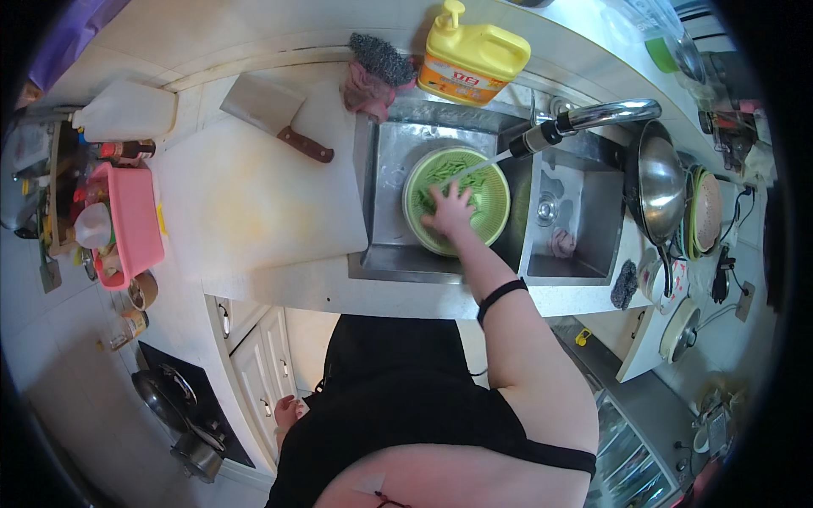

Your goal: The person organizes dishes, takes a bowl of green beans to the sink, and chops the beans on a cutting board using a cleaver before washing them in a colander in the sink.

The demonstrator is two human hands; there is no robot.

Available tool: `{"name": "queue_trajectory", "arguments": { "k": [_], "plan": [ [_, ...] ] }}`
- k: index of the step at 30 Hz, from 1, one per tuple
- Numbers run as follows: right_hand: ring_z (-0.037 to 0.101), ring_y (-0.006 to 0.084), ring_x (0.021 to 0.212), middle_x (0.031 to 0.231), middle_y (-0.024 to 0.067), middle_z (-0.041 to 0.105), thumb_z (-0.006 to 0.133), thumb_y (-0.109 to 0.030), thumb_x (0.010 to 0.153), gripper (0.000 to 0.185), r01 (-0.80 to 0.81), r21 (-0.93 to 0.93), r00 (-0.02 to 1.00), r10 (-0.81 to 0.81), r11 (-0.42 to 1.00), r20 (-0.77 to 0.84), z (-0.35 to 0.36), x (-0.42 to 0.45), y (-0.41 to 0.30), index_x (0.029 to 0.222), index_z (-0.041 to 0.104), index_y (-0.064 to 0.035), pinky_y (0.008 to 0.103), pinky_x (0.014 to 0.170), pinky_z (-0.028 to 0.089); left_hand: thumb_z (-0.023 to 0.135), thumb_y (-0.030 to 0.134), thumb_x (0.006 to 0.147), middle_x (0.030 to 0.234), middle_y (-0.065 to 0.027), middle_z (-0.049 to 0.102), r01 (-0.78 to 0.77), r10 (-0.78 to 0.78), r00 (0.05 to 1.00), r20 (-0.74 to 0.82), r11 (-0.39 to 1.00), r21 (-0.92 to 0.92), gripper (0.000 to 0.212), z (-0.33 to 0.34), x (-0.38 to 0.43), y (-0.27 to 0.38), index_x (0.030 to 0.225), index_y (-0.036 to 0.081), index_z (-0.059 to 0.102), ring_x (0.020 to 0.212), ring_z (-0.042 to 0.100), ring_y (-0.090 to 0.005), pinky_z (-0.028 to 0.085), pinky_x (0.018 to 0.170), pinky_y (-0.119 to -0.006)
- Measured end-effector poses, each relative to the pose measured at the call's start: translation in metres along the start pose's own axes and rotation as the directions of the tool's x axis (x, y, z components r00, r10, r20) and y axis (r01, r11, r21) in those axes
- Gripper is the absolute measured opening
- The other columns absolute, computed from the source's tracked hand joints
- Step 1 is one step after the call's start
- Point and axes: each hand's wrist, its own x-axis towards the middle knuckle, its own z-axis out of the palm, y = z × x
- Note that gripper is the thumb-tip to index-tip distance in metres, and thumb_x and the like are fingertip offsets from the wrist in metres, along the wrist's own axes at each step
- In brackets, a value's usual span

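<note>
In the left basin of the stainless steel sink sits a light green strainer basket with a pale outer rim around it. Cut green vegetable pieces, like beans, lie inside. My right hand reaches over the basket with fingers spread, touching or just above the pieces. Water runs from the pull-out faucet onto them beside my fingers. Low at my side, by the white cabinet doors, hangs my left hand; its fingers look loosely bent, and whether it holds anything is unclear.
A cleaver lies on the white cutting board, left of the sink. Behind the sink stands a yellow detergent jug beside a steel scrubber. A wok leans at the right. A pink bin stands far left.
</note>
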Motion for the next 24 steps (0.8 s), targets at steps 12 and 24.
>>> {"name": "queue_trajectory", "arguments": {
  "k": [12, 24],
  "plan": [
    [0.047, 0.0504, 0.118, 0.146, 0.0198, 0.033, 0.078, -0.031, 0.071, 0.073, 0.044, 0.548, 0.993, 0.025, 0.835, -0.117, 0.064, 0.052, 0.056, 0.136, 0.045, -0.0297, 0.0481, 0.099, 0.044, 0.066, 0.003, 0.084, 0.096, -0.0107, 0.067, -0.121, 0.117, 0.993, 0.033, 0.979, 0.165, 0.028, 0.013, 0.021, 0.051, 0.111, 0.000, 0.059, 0.082, 0.066, -0.0199, 0.054, 0.070, -0.029],
    [0.014, 0.0375, 0.143, 0.156, 0.0111, 0.015, 0.081, -0.043, 0.065, 0.085, 0.106, 0.038, 0.994, -0.106, 0.994, 0.003, 0.059, 0.064, 0.058, 0.139, 0.040, -0.0392, 0.0685, 0.105, 0.024, 0.059, -0.005, 0.085, 0.095, -0.0106, 0.067, -0.100, 0.099, 0.995, 0.017, 0.965, 0.243, 0.024, 0.024, 0.001, 0.062, 0.108, -0.001, 0.059, 0.086, 0.065, -0.0190, 0.052, 0.078, -0.030]
  ]
}}
